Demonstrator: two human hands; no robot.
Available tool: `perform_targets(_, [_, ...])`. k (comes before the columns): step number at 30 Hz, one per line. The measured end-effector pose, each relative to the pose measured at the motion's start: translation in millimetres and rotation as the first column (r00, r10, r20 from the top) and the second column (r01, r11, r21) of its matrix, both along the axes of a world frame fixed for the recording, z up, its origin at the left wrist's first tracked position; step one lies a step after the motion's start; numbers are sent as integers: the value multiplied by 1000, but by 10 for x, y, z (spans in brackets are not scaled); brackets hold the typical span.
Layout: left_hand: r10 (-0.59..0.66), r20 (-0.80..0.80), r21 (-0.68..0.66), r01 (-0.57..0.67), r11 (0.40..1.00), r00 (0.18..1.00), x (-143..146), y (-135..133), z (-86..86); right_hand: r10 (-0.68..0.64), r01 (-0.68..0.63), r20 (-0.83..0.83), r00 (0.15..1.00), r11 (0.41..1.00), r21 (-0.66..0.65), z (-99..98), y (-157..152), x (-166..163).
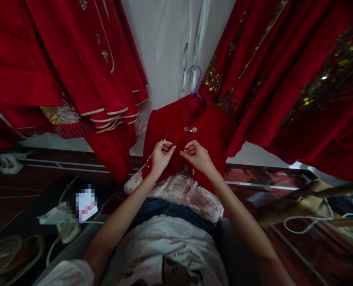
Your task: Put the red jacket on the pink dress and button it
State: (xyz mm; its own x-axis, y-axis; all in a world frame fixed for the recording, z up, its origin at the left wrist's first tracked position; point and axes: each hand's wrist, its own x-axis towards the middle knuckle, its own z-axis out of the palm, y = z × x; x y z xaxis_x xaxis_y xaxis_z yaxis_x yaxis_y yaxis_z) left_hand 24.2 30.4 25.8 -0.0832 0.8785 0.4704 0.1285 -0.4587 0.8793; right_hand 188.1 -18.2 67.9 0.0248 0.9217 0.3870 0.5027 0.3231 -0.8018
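A red jacket (161, 119) hangs from a purple hanger (198, 81) in front of me, its lower part over my lap. One beaded clasp (191, 130) sits just below the neckline. My left hand (162, 155) is closed at the jacket's front, thumb against the fingers; whatever it pinches is too small to make out. Just across the front opening, my right hand (198, 156) pinches a small beaded fastening (186, 151). Lower down, another bead ornament (193, 171) shows beside my right wrist. A beaded strand (148, 159) lies left of my left hand.
Pale patterned fabric (176, 186) covers my lap under the jacket. Red garments with gold trim (105, 91) hang at left, and embroidered red garments (272, 99) at right. A black surface (24, 214) at left carries cables and a power strip (69, 232). Wooden poles (298, 202) stand at right.
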Motion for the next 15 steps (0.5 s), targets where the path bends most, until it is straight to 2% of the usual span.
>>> perform_targets(2, [125,0,79,-124,989,992,-75,157,-41,18,-17,9,1000,999,-39,49,-8,74])
perform_targets(3, [140,7,83,-140,987,990,-105,230,-57,35,-35,3,999,997,-62,69,-10,111])
perform_targets(6, [78,36,31,-79,996,996,-160,386,-79,120,-127,-58,991,984,-127,137,-22,211])
perform_targets(10, [5,94,2,-5,1000,996,-179,457,-75,262,-301,-196,945,931,-206,330,-91,306])
perform_targets(12, [-37,118,1,37,999,992,-180,473,-69,287,-350,-276,917,913,-212,458,-118,326])
perform_targets(15, [-111,150,-2,113,994,982,-170,501,-40,273,-350,-365,890,923,-162,578,-56,283])
